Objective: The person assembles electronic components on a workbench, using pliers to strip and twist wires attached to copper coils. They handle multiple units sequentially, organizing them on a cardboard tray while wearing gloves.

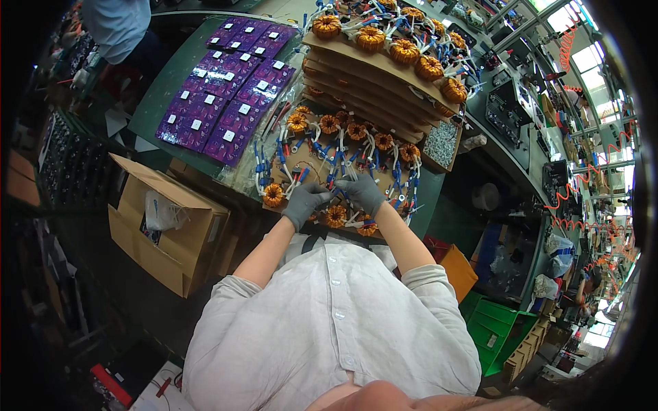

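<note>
Copper-wound toroidal coils [273, 195] with blue, white and red wire leads [262, 168] lie on a cardboard sheet [301, 166] on the bench before me. Over the near part of this sheet, my left hand [306, 203], in a grey glove, has its fingers bent together; what they hold, if anything, is hidden. Just to its right, my grey-gloved right hand [364, 192] pinches at a wire lead among the bunched leads. The two hands' fingertips are close together. Another coil [336, 216] sits between my wrists.
Layered cardboard [363, 89] carrying more coils [370, 39] stands behind. Purple circuit boards [205, 96] cover the bench at left. A box of small metal parts [440, 144] is at right. An open carton [164, 233] stands left; a green crate [495, 332] is lower right.
</note>
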Available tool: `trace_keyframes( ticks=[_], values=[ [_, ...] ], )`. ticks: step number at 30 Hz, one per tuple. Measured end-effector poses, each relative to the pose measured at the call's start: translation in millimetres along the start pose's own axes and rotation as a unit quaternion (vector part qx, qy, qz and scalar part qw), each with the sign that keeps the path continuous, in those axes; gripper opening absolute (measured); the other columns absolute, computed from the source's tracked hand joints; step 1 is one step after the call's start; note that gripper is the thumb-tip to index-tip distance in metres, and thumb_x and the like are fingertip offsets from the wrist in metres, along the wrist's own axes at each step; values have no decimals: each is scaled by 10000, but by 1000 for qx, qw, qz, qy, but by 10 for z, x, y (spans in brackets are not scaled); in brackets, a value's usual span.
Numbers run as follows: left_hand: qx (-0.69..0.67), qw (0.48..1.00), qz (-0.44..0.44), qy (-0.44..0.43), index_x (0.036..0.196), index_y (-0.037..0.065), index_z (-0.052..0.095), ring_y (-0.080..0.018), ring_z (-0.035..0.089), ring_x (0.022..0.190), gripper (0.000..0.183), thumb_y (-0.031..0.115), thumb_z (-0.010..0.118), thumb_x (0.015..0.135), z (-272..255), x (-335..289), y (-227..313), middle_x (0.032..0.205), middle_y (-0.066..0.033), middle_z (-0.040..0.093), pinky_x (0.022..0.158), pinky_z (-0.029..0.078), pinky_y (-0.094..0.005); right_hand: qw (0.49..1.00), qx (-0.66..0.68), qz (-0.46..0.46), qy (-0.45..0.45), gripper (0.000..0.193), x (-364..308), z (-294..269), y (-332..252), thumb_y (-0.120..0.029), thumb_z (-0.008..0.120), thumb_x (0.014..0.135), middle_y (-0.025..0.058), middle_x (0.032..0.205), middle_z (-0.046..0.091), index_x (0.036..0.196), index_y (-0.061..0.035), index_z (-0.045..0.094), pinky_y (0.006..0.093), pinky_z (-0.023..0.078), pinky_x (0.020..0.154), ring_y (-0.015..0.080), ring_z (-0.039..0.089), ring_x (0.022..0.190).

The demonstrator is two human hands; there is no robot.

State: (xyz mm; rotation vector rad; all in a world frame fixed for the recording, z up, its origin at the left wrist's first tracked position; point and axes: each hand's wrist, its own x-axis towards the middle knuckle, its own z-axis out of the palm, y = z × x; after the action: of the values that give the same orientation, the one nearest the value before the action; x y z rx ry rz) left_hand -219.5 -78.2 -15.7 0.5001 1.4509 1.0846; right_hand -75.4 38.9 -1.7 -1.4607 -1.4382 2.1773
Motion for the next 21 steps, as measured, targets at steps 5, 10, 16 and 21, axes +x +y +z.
trace_keyframes(
  ticks=[5, 10, 16, 21],
  values=[
    [-25, 999, -29, 17, 876, 5, 648, -110, 592, 618, 187, 159, 696, 782, -2, 75, -44, 732, -52, 640, 566, 469, -231, 998, 39, 38, -24, 183, 51, -46, 40, -213, 720, 789, -41, 514, 453, 853, -56, 652, 237, 209, 368, 60, 333, 381],
    [48, 998, 19, 42, 875, -2, 646, -103, 579, 604, 194, 160, 695, 781, 53, 110, -91, 724, -54, 637, 554, 464, -231, 991, -120, -50, 28, 202, 150, 10, 127, -183, 721, 781, 32, 658, 613, 874, -8, 686, 251, 400, 508, 93, 516, 548],
    [143, 986, 55, 65, 848, 4, 664, -128, 602, 622, 278, 256, 722, 746, 55, 170, -137, 721, -75, 658, 575, 477, -263, 993, -94, -66, 24, 182, 163, 5, 117, -202, 730, 773, 1, 674, 596, 841, -37, 694, 263, 368, 516, 83, 473, 571],
    [91, 995, 28, 35, 800, 12, 630, -95, 562, 552, 153, 149, 690, 771, 46, 127, -42, 663, -39, 614, 474, 440, -227, 1000, -22, 15, 3, 211, 245, -134, 195, -217, 729, 778, 10, 673, 599, 869, -30, 696, 262, 380, 521, 86, 483, 570]
  ],
)
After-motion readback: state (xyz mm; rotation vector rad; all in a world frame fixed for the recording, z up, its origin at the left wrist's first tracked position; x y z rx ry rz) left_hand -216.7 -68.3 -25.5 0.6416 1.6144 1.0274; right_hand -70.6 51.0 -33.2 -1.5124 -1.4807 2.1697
